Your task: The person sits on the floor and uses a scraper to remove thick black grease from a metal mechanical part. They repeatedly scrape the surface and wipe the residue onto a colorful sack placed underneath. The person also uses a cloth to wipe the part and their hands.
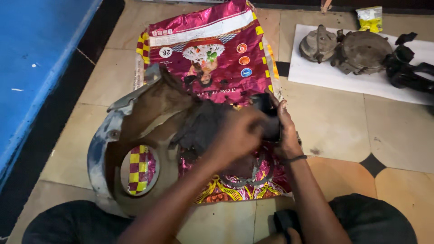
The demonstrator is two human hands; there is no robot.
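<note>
Item, centre frame: small black blocky part (266, 118), clasped in right hand (285, 135); left hand (237, 135) presses a dark grey rag (199, 126) against it, fingers curled shut (wiping step, apparently under way). Lower left: grimy round metal housing with circular hole (122, 149), on magenta foil sack (208, 49). Next move calls for turning the part to unwiped faces.
</note>
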